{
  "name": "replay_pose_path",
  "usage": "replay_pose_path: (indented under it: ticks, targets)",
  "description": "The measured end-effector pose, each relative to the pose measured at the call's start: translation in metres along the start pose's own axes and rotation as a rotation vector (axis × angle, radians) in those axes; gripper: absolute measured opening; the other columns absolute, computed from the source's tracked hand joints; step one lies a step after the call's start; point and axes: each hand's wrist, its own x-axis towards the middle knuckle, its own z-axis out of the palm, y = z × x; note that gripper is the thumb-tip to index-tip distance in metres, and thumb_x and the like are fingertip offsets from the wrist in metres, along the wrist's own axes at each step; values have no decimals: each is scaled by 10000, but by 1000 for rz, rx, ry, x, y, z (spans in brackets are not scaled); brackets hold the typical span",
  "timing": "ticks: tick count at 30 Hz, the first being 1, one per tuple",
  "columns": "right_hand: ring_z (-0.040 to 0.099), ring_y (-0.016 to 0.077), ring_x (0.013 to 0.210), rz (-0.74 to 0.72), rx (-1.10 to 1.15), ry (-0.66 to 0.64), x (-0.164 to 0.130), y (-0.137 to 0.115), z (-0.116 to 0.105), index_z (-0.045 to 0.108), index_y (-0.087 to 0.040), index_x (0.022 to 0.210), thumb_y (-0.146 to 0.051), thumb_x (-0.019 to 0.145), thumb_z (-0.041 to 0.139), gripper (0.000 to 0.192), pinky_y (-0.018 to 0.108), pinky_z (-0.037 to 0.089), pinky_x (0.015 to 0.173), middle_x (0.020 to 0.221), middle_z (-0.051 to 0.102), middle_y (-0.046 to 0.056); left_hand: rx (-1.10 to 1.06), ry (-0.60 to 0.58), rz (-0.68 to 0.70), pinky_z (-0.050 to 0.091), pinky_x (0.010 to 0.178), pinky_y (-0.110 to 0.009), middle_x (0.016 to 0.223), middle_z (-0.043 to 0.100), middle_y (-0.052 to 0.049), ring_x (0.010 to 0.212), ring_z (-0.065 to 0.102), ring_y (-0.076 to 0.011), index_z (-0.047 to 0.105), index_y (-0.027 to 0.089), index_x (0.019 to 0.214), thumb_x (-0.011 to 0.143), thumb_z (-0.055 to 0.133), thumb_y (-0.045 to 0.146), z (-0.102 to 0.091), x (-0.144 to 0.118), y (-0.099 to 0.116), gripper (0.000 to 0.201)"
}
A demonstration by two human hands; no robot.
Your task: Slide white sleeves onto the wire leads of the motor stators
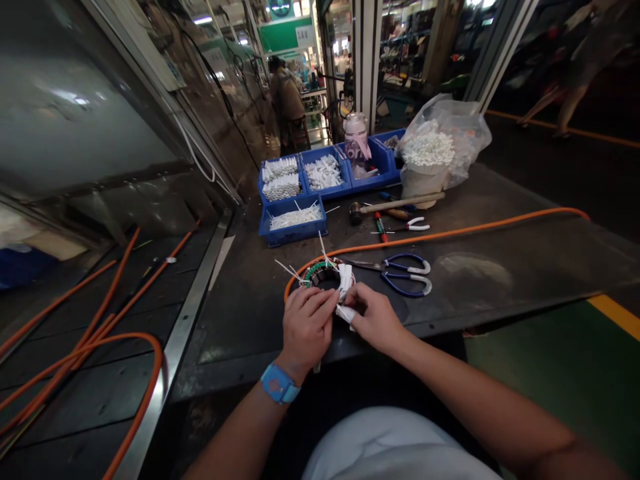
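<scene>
— Dark and scuffed, that metal workbench [500, 267], and the hall behind it is all glass partitions and shelving. What's over on the left?

— Orange cables [100, 347] looping across the lower platform beside the bench. Further in, three blue bins [293, 230] near the back edge hold white sleeves and strips. A person [287, 100] stands far down the aisle beyond them.

— And the hands?

— Both at the near edge of the bench. The left hand [306, 323], with a blue wristband [279, 383] on it, lies over the near side of a small wound ring [327, 275], fingers curled down onto it. The ring lies flat on the bench, green at its rim, white pieces sticking up from it, with thin white ties [289, 269] fanning out.

— The right one?

— The right hand [376, 317] is just beside the left, fingertips pinched together on a white sleeve [346, 313] at the ring's near right edge. The two hands almost touch.

— What's past them?

— Blue-handled scissors [407, 273] lie just right of the ring, blades pointing at it. Behind them an orange hose [450, 233] runs across the bench, then a mallet [395, 203] and small hand tools. A pink bottle [356, 137] stands at the bins, and a clear bag [440, 147] of white parts sits to the right of it.
</scene>
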Motion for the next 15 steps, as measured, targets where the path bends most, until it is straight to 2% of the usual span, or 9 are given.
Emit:
replay_pose_path:
  ticks: [2,4,7,9,12,14,15]
  targets:
    - [519,115,589,32,-40,31,3,-3,3,480,-203,737,-208,727,574,94,219,408,547,660,555,-31,-12,-13,-16,435,891,-411,981,693,-25,937,560,-194,652,245,1055,808,515,97,0,-1,-1,318]
    - [519,123,622,-72,-200,-2,5,-7,0,505,-198,787,-205,759,540,45,229,394,567,706,577,-11,-16,-26,-36,438,885,-414,990,689,-26,947,555,-199,650,244,1056,802,509,93,-1,-1,-1,327]
    - [508,163,724,-439,-647,-87,9,-16,-13,561,-181,835,-245,827,499,89,279,347,625,786,600,48,-35,-40,-48,431,900,-432,995,681,-29,957,548,-207,644,242,1057,775,504,84,-3,0,0,353]
    - [471,174,713,-728,-861,-125,13,-21,-21,568,-172,755,-271,843,485,156,306,293,616,734,579,60,-55,-84,-72,424,923,-434,1003,668,-44,980,539,-211,629,221,1079,774,500,94,-5,2,1,355]
    - [403,154,637,-1084,-903,-177,23,-27,-30,526,-172,632,-230,861,442,251,316,222,578,615,510,36,-42,-199,-133,399,966,-449,992,646,-75,1003,530,-219,607,176,1096,819,476,141,-7,7,1,308]
    - [383,149,621,-1220,-880,-193,35,-30,-32,518,-170,620,-184,879,410,281,318,191,564,580,475,27,-30,-271,-139,369,998,-469,970,638,-75,986,536,-217,613,171,1050,837,451,154,-9,10,0,268]
    - [380,148,620,-1244,-882,-187,44,-32,-32,521,-167,623,-169,883,402,286,319,183,562,574,469,26,-29,-302,-130,355,1011,-473,954,636,-69,972,540,-212,619,173,1005,842,442,154,-10,12,-1,242]
